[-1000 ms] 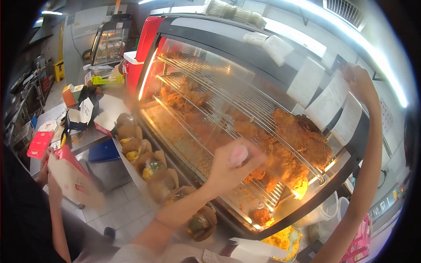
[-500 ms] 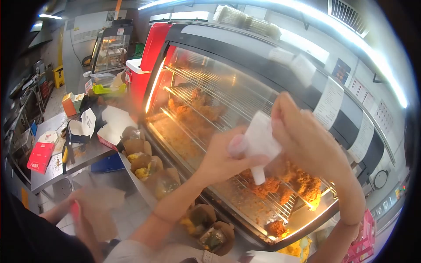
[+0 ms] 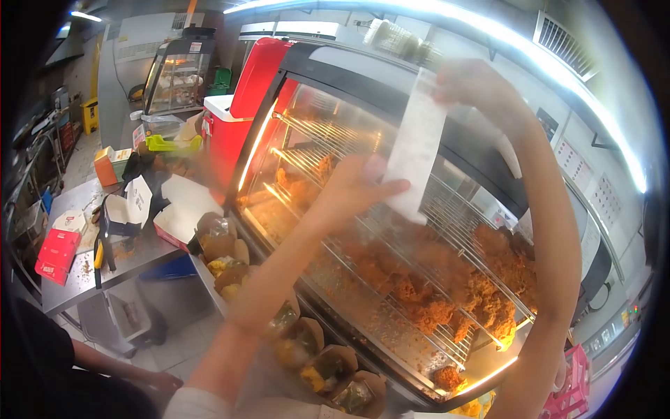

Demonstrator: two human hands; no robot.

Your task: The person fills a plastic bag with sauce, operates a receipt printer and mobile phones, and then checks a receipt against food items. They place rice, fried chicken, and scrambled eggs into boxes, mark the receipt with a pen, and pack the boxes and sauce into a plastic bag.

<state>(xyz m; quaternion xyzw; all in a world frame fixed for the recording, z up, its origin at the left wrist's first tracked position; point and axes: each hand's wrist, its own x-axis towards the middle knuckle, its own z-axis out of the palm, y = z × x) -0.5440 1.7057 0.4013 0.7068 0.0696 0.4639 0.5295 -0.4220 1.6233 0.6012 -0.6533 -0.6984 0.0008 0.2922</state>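
Observation:
A long white paper slip, like a receipt, stretches upright in front of the heated display cabinet. My left hand pinches it near its lower end with thumb and fingers. Its top edge is gripped by my right hand, raised above the cabinet's upper frame and somewhat blurred. Any print on the slip is too faint to read. Behind and below the paper, pieces of fried chicken lie on the cabinet's wire racks, seen through the glass.
Brown boxes of food line the ledge along the cabinet's front. At left, a steel table holds a red carton and yellow-handled scissors. Beside me is another person's hand. A pink crate stands at lower right.
My right hand has risen and the slip now hangs longer and straighter between both hands. My left hand has moved up. The other person's hand is lower, and the brown paper-like sheet there is gone.

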